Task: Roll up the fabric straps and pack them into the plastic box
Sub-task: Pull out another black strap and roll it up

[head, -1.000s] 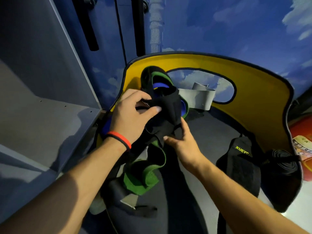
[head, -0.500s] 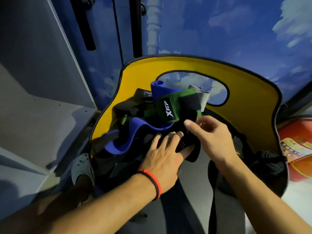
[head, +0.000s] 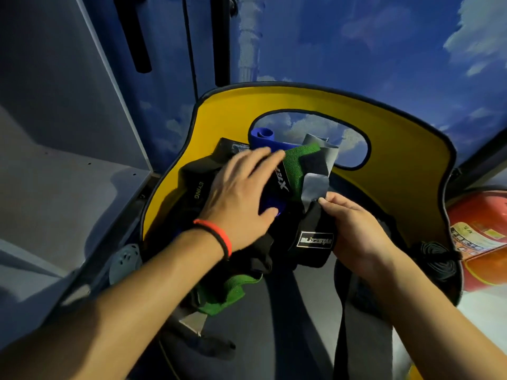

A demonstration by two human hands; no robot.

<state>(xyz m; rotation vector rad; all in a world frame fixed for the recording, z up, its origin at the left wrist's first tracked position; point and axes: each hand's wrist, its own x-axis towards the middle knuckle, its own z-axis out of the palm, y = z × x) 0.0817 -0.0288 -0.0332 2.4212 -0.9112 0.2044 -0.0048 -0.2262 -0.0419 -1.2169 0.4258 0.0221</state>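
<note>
Fingers (head: 256, 161) flat on straps (head: 296, 167) (left hand (head: 238, 198))

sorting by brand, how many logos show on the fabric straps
3: white Xtep print partly under the left hand; rectangular Blizzstar patch on the black strap the right hand holds; pale EYING lettering left of the left hand. Others may be hidden.

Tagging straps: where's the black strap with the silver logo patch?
Head view, centre-right: the black strap is held by the right hand, just right of the left hand and below the grey strap.
</note>
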